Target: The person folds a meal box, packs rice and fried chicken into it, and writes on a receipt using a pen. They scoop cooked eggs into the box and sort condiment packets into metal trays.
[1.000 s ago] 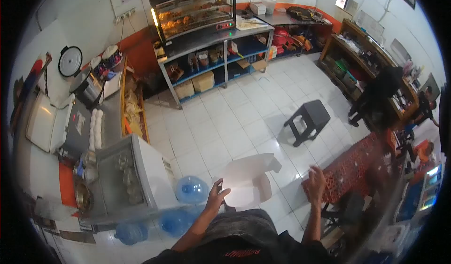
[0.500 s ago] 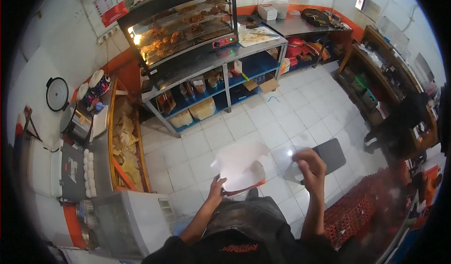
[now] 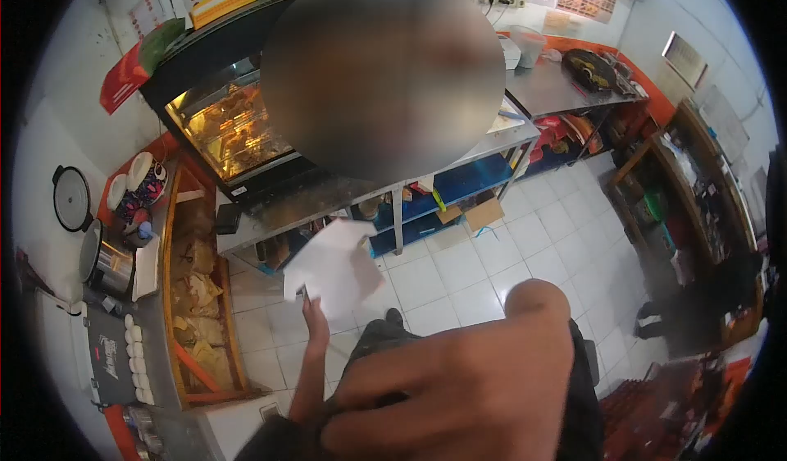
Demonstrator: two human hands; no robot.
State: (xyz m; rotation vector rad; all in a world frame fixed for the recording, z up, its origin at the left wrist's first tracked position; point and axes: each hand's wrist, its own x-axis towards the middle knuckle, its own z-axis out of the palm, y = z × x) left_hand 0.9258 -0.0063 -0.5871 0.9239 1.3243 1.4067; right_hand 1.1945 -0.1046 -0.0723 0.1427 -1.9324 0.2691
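Note:
My left hand point(image 3: 315, 320) is closed on the edge of a sheet of white paper point(image 3: 334, 274). The sheet is bent and hangs in the air in front of the steel shelf unit. Very near the camera, my right hand point(image 3: 459, 383) fills the lower middle of the view. Its fingers point left, bent and mostly together, and are slightly blurred. Whether anything is between them is hidden.
A lit glass display cabinet point(image 3: 234, 125) holds fried food on the steel counter point(image 3: 287, 207), partly covered by a blurred oval. Left stands a wooden-edged bin point(image 3: 201, 297) with brown paper packages. A wooden shelf point(image 3: 697, 190) is at right, with a dark-clothed person point(image 3: 713, 305) beside it.
My right hand has come up from the right to close before the camera. The paper in my left hand has moved left and up. The view has shifted.

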